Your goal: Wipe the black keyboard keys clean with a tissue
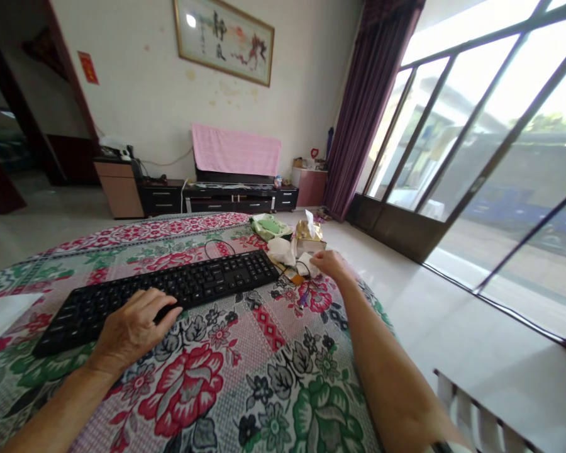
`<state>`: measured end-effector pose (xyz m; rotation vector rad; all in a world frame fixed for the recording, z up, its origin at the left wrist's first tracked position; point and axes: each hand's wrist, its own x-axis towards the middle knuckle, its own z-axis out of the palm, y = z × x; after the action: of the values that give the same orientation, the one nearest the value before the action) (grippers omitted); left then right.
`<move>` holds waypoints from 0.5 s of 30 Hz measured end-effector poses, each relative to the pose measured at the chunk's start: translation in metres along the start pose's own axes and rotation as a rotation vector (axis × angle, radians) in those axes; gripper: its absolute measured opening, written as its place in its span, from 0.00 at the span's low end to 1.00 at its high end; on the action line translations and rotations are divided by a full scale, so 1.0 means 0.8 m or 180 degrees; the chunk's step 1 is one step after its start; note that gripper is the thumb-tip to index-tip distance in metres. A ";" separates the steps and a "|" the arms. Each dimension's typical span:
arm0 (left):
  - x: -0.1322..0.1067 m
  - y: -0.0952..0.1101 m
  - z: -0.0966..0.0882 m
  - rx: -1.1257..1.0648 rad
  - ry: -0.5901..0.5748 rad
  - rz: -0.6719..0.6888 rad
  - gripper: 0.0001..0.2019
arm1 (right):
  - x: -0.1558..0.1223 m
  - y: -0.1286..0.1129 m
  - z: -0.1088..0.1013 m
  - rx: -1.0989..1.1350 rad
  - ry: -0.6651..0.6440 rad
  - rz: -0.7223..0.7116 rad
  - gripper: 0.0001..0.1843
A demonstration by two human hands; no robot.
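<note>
Left hand (134,321) on keyboard (217,277), grip apart. Right hand (330,262) past keyboard's right end; can't tell grip. Sideways swing might knock tissue box (310,242) beyond same end.

One left hand (134,324), one right hand (329,262) — two in all. On one bench (264,377): one keyboard (217,277), one gold tissue box (314,233), one green packet (268,225). Top centre — one framed picture (224,41); upper left, one red paper strip (88,67); upper right, one purple curtain (372,100).
</note>
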<state>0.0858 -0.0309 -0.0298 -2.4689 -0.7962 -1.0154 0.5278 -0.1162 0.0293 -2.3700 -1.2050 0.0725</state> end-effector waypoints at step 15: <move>0.000 -0.001 0.001 -0.0132 0.0006 -0.0031 0.07 | -0.002 -0.045 0.001 0.1518 0.1014 -0.0332 0.18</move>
<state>0.0859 -0.0302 -0.0301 -2.5008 -0.7950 -1.0476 0.4997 -0.0986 0.0438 -1.8223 -1.0202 -0.0466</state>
